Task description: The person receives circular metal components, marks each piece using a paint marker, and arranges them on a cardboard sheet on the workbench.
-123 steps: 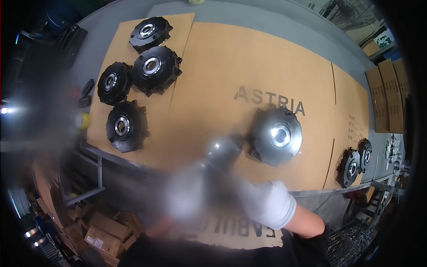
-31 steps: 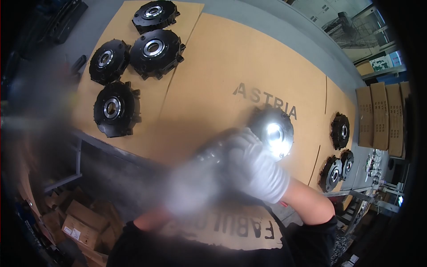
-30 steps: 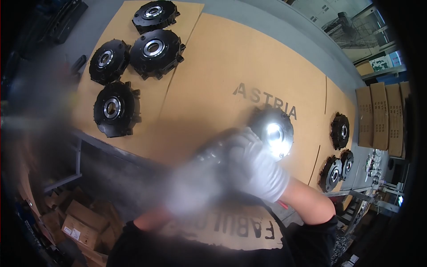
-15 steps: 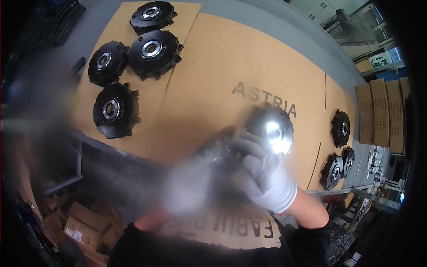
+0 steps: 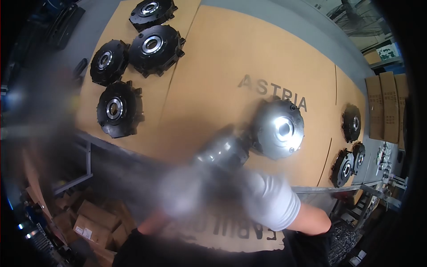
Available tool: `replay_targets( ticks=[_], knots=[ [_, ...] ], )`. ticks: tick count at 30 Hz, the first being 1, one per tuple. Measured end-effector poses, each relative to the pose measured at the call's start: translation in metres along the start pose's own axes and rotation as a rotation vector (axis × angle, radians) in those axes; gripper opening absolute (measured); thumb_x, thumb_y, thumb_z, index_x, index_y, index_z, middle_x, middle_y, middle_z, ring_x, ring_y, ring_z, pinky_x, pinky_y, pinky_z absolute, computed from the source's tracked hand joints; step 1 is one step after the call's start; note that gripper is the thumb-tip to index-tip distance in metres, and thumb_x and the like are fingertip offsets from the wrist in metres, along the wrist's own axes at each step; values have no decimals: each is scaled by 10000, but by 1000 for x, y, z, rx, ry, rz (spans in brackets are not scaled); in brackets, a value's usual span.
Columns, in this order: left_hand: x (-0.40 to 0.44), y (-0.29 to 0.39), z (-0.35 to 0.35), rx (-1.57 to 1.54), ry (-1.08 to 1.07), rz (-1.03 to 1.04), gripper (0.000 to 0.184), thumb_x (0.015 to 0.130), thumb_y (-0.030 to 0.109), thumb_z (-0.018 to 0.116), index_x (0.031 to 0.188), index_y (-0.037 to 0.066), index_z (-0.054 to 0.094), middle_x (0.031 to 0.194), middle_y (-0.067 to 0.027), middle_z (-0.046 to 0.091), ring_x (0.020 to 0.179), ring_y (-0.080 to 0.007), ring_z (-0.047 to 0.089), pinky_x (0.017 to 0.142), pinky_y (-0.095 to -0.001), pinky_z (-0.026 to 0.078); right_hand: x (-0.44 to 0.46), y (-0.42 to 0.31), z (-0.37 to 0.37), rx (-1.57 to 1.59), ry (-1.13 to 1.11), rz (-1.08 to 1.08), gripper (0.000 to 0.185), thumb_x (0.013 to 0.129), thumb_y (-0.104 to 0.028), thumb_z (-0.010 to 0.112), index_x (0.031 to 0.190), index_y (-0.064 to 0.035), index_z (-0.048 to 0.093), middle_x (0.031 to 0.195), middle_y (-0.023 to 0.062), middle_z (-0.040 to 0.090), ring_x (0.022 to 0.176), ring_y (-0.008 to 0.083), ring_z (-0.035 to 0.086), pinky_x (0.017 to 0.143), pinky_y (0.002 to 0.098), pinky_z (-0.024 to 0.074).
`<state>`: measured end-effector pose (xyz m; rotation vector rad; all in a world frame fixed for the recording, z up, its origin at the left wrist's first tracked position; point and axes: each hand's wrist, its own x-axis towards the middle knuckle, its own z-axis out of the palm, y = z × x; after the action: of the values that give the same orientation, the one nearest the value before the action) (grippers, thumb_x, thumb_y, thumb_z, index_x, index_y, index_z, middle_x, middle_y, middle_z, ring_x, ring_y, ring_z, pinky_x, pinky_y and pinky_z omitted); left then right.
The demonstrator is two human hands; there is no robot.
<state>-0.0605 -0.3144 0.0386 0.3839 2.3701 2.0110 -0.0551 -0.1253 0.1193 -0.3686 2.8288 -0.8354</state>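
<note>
A dark, shiny round part [image 5: 226, 150] lies at the near edge of the cardboard, partly blurred. My left hand [image 5: 183, 190], in a white glove, is at its near left side. My right hand [image 5: 270, 199], also gloved, is at its near right side. The fingers of both hands are lost in blur, so their grip on the part cannot be made out. Just beyond, to the right, a toothed black disc [image 5: 279, 129] with a brightly lit metal centre rests on the cardboard [image 5: 249, 49], close to the dark part.
Several black toothed discs [image 5: 153, 50] lie at the left of the cardboard. Three more [image 5: 351, 123] are at the right end. Brown cartons [image 5: 390, 107] stand at the far right, and open boxes [image 5: 95, 222] are below left. Blur covers the left side.
My right hand has drawn back from over the dark part toward my body, uncovering more of it. Since the oldest frame, a third disc has appeared at the right end. The view has shifted slightly.
</note>
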Motion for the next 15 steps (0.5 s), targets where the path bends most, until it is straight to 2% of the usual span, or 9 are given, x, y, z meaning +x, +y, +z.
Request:
replay_targets(
  ticks=[3,7,9,12,15],
  knots=[
    [2,-2,1,36,23,89,239,746,-38,494,972,-32,570,666,-77,523,537,-135,477,488,-240,382,-6,3,1,237,-269,90,181,716,-76,527,884,-28,480,609,61,524,454,184,543,362,303,423],
    [1,-4,2,66,15,135,222,755,-6,514,967,-33,572,654,-78,518,530,-143,472,483,-243,378,-24,25,43,104,-262,-178,251,636,-61,535,862,17,459,569,46,445,429,160,490,346,280,399],
    [1,-3,2,70,20,130,220,756,1,520,966,-32,572,653,-78,517,527,-144,471,481,-244,378,-20,20,36,72,-260,-247,269,616,-57,537,857,28,454,558,42,425,422,154,477,342,274,393],
    [2,-2,2,78,12,134,220,755,-2,518,965,-32,572,652,-79,517,524,-144,470,482,-246,381,-12,11,16,-189,-154,-353,259,612,-64,536,839,28,449,559,39,403,412,142,452,330,261,378],
    [2,-2,2,92,15,149,221,760,-3,511,971,-22,575,654,-79,521,520,-143,475,481,-242,385,-21,22,43,23,-193,-306,243,620,-82,540,819,21,447,569,43,412,417,135,451,324,255,368]
  ],
)
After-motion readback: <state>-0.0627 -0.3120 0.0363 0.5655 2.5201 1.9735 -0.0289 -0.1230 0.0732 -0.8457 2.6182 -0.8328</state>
